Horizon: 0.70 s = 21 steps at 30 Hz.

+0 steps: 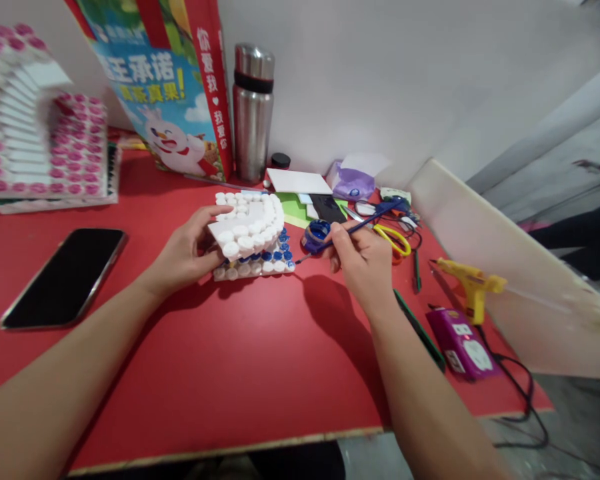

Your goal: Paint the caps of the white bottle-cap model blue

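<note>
My left hand (193, 243) grips the left edge of a white model (250, 230) covered in small round caps. Its curved upper part is all white, while several caps on the lower layer are painted blue. In my right hand (360, 260) is a slim blue paintbrush (370, 219), held like a pen. The dark brush tip points down left, at or very near the lower layer's right corner; whether it touches I cannot tell. Just behind the brush stands an open pot of blue paint (316, 233), close to my right fingers.
A black phone (65, 279) lies at left, near a pink-dotted model (80, 143). Behind stand a printed bag (180, 100) and a steel flask (253, 113). To the right are yellow scissors (393, 240), a glue gun (473, 283) and a purple power socket (463, 343) with a cable.
</note>
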Each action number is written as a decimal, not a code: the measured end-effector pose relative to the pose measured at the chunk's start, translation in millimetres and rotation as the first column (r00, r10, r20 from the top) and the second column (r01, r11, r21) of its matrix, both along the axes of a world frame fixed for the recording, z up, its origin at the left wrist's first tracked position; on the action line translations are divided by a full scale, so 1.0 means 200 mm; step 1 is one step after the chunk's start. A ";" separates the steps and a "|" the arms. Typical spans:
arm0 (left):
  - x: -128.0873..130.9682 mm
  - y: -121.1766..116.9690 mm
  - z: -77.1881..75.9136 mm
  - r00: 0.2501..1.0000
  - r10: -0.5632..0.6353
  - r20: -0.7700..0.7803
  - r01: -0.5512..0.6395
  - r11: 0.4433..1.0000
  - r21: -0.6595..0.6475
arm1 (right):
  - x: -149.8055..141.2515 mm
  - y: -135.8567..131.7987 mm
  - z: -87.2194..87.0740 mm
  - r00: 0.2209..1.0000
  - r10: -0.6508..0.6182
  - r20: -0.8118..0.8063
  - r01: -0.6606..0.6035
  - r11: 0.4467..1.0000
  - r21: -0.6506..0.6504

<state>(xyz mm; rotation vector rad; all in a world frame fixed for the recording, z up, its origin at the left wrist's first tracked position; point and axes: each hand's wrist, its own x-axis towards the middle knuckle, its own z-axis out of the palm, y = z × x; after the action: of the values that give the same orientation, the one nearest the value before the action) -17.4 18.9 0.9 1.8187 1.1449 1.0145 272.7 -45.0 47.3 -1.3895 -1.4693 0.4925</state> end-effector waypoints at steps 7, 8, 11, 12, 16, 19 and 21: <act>0.00 0.00 0.00 1.000 -0.006 -0.020 0.005 1.000 -0.018 | -0.02 -0.01 0.00 0.999 0.030 0.028 -0.030 0.999 -0.021; 0.00 0.00 0.00 1.000 -0.007 -0.018 0.007 1.000 -0.018 | -0.02 -0.01 0.00 0.999 0.034 -0.005 -0.034 0.999 -0.023; 0.00 0.00 0.00 1.000 -0.015 -0.010 0.015 1.000 -0.025 | -0.03 -0.01 0.01 0.995 0.028 -0.092 -0.031 0.999 -0.023; 0.00 0.00 0.00 1.000 -0.018 -0.009 0.017 0.999 -0.027 | -0.03 -0.01 0.01 0.995 0.025 -0.100 -0.029 0.999 -0.030; 0.00 0.00 0.00 1.000 -0.012 -0.005 0.012 1.000 -0.024 | -0.01 0.00 0.00 0.999 0.025 -0.039 -0.027 0.998 -0.058; -0.01 0.01 -0.01 1.000 -0.017 -0.002 0.017 0.999 -0.027 | -0.01 0.00 0.00 0.999 0.019 -0.047 -0.021 0.999 -0.043; -0.02 0.02 -0.02 0.999 -0.033 0.001 0.033 0.999 -0.006 | -0.02 0.00 0.00 0.997 0.029 -0.078 -0.032 0.999 -0.036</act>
<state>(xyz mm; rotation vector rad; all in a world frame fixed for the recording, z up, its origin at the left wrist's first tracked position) -20.5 22.1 -4.0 1.8263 1.1123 0.9920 269.7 -45.5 47.2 -1.3644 -1.4265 0.5896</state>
